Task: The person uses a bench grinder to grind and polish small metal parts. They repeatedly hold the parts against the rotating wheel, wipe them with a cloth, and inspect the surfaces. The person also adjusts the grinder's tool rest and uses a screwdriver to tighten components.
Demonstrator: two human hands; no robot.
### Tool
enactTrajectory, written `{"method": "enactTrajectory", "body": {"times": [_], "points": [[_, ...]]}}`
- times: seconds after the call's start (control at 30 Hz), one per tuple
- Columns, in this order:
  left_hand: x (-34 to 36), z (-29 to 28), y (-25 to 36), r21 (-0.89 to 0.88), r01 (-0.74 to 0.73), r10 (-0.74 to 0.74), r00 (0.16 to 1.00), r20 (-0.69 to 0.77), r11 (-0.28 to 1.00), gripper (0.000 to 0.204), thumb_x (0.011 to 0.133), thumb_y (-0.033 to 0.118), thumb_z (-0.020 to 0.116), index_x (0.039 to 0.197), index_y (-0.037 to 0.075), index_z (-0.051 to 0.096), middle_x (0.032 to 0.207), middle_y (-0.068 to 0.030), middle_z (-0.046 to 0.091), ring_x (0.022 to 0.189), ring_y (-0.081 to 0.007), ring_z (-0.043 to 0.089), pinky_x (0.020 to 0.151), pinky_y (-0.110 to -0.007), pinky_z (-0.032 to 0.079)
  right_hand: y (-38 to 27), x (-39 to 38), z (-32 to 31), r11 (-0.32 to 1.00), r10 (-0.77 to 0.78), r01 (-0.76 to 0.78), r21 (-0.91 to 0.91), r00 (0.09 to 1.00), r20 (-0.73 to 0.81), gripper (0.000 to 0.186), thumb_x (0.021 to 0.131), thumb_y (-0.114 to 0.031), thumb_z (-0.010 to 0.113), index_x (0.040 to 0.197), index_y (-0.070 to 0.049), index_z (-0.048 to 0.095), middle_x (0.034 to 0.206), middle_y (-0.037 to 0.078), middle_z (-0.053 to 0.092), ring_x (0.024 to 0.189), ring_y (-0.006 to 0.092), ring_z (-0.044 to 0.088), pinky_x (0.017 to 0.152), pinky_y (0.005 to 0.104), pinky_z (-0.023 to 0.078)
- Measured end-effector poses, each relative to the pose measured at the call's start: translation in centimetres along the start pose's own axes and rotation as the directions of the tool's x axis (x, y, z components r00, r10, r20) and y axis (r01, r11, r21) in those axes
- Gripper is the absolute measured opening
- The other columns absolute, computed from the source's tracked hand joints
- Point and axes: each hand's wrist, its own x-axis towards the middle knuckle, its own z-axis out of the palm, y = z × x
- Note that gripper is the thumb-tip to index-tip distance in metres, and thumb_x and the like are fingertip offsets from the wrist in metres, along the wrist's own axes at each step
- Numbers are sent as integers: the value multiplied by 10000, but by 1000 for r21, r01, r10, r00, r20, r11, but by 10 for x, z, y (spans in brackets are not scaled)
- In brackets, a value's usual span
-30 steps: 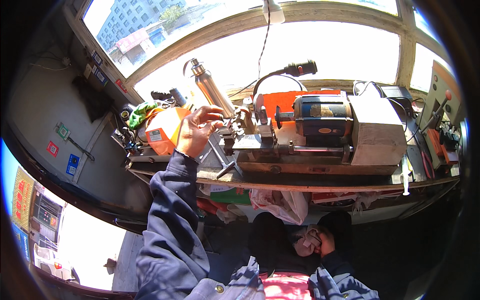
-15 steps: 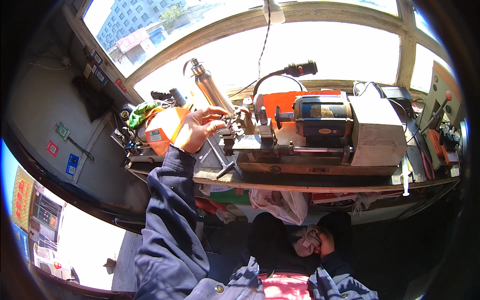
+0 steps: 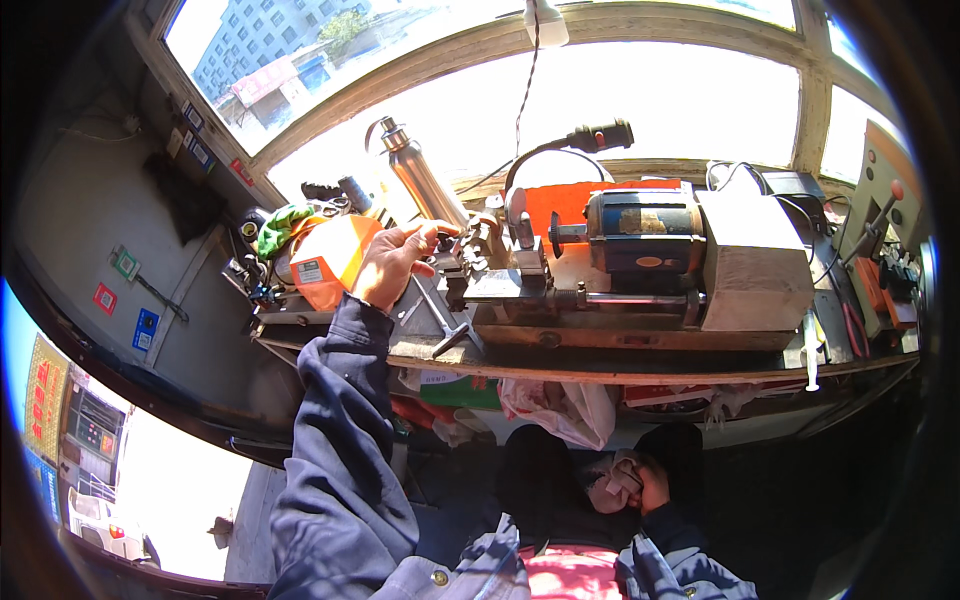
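Observation:
My left hand (image 3: 398,258) reaches to the metal clamp (image 3: 458,268) at the left end of a bench machine, its fingers bent at the top of the clamp around something too small to make out. A steel bottle (image 3: 420,175) leans just behind it. Below hangs a T-shaped metal handle (image 3: 450,335). To the right are a cutting wheel on a spindle, a blue-black motor (image 3: 645,230) and a square metal housing (image 3: 755,265). My right hand (image 3: 650,485) rests low between my legs, closed on a crumpled greyish-pink cloth (image 3: 610,485).
An orange machine housing (image 3: 325,260) with a green cloth (image 3: 280,228) stands left on the bench (image 3: 640,368). A lamp (image 3: 600,137) arches behind, before the window. A lever machine (image 3: 870,250), pliers and a caliper-like tool sit at the right. Bags lie beneath the bench.
My left hand's fingers have shifted slightly at the clamp, the thumb dropping lower and bending away from the top. My right hand and the machine have stayed put.

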Motion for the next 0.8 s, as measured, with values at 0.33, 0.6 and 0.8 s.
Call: {"method": "enactTrajectory", "body": {"times": [0.33,0.6,0.8], "points": [[-7,6,17,-211,51,-37,997,70,976,291,996,276,658,1180,78,765,1070,-16,719,919,-80,629,724,-241,577,-3,0,1,1000,21,-21,-16,999,-25,324,977,-317,540,1190,-99,651,721,52,621,399,121,437,360,257,312],[-5,7,16,-139,11,5,994,110,990,439,985,294,680,1309,-2,668,1207,-120,720,1044,-154,693,815,-277,604,1,1,-2,999,35,-36,-22,999,-33,317,979,-314,539,1183,-97,649,716,55,612,396,122,426,360,262,307],[-8,7,11,-96,-41,47,997,60,995,307,999,177,660,1265,32,708,1148,-45,746,994,-94,675,793,-232,551,-2,-1,3,1000,21,-21,8,999,-32,313,986,-325,540,1150,-91,665,687,44,598,384,109,404,357,258,294]]}}
